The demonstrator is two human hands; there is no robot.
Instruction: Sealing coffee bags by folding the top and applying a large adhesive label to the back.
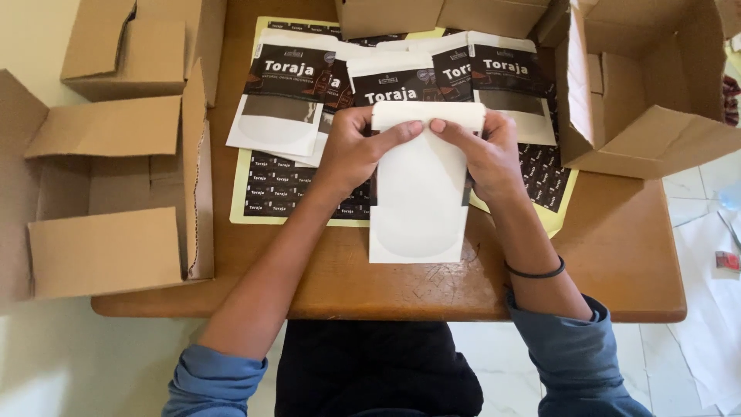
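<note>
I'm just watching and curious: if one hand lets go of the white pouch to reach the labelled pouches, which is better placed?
Probably the left hand. Both hands grip the white pouch at its top, but most labelled pouches lie just beyond the left hand. The right hand could hold on.

White pouch [417, 193] flat on wooden table, top edge folded.
</note>
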